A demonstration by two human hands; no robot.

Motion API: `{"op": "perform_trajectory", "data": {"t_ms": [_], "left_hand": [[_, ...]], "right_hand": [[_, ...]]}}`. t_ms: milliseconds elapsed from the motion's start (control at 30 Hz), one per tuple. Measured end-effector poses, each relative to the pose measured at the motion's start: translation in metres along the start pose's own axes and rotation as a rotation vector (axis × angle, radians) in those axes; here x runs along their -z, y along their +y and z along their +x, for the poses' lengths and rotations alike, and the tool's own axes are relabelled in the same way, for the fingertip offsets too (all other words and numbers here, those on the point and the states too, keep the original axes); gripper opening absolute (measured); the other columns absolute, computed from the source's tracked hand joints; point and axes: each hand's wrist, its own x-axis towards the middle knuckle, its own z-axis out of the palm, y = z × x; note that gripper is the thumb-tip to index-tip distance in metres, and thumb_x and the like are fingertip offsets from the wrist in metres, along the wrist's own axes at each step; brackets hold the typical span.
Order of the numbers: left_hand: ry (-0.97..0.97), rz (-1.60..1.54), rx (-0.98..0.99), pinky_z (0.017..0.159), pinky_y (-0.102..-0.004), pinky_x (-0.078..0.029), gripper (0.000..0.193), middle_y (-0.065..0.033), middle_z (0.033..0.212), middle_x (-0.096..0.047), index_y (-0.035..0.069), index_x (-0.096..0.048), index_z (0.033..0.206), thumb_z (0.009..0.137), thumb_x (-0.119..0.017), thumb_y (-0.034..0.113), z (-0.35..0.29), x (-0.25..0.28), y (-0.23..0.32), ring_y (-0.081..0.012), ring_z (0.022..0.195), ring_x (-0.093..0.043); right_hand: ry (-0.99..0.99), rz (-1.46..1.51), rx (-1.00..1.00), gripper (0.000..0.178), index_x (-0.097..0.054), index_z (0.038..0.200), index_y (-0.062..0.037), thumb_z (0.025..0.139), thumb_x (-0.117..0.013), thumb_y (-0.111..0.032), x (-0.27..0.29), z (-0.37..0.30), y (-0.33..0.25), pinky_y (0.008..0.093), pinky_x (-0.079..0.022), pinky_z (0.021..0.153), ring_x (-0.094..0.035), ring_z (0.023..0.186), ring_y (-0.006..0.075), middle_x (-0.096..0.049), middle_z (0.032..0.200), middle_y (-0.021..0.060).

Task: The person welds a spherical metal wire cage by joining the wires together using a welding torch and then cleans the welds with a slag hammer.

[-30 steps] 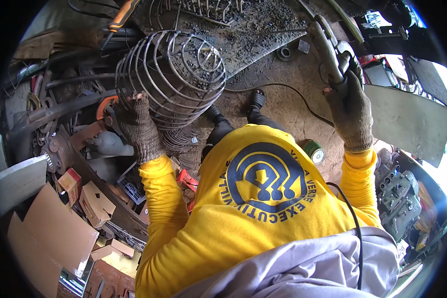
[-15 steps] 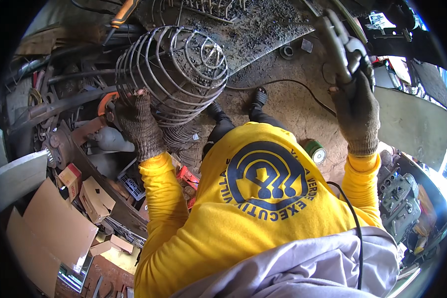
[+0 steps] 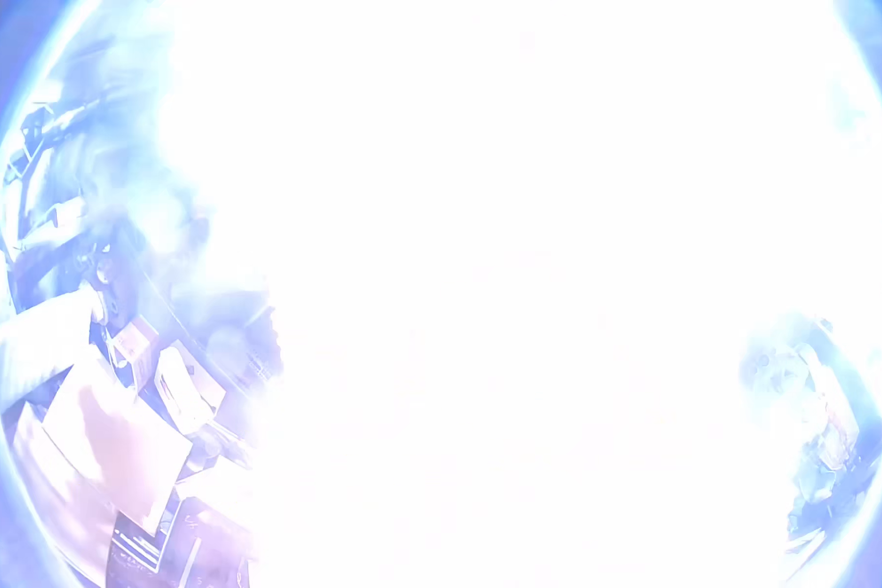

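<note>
A white glare washes out the whole middle of the head view. Both of my gloved hands are lost in it, along with my sleeves. Whatever they hold or touch is hidden too. Half a second ago, my left hand was at the side of a round cage of bent metal rod, and my right hand was raised around a grey metal piece. Nothing of the cage or the grey piece shows now.
At the left, bleached by the light, are a large cardboard sheet [image 3: 118, 436], a small open carton [image 3: 188, 387], a pale curved panel [image 3: 39, 343] and a small box [image 3: 135, 343]. Faint machine parts [image 3: 779, 372] show at the right edge.
Intense blue-white light has flooded the view and blotted out my hands, the rod cage and the floor. Whether either hand moved cannot be seen.
</note>
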Motion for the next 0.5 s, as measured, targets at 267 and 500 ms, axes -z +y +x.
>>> {"op": "perform_trajectory", "data": {"t_ms": [267, 500], "left_hand": [[0.121, -0.035, -0.103, 0.088, -0.0366, -0.047, 0.037, -0.0123, 0.104, -0.066, -0.002, -0.064, 0.114, 0.096, -0.066, 0.031, 0.0, -0.009, 0.014, -0.0233, 0.098, -0.062], [-0.015, -0.103, 0.141, 0.096, -0.0394, -0.045, 0.055, -0.0195, 0.122, -0.063, -0.006, -0.057, 0.126, 0.093, -0.069, 0.037, 0.005, -0.003, 0.025, -0.0303, 0.108, -0.06]], "right_hand": [[0.069, 0.349, -0.056, 0.055, -0.055, 0.128, -0.0015, 0.085, -0.079, -0.026, -0.014, -0.023, 0.035, 0.0318, -0.052, 0.082, -0.068, 0.089, 0.017, -0.072, 0.098, 0.0135], [-0.081, 0.67, 0.06, 0.063, -0.052, 0.127, 0.006, 0.088, -0.078, -0.036, -0.03, -0.041, 0.028, 0.0271, -0.05, 0.075, -0.06, 0.079, 0.0105, -0.067, 0.088, 0.0044]]}}
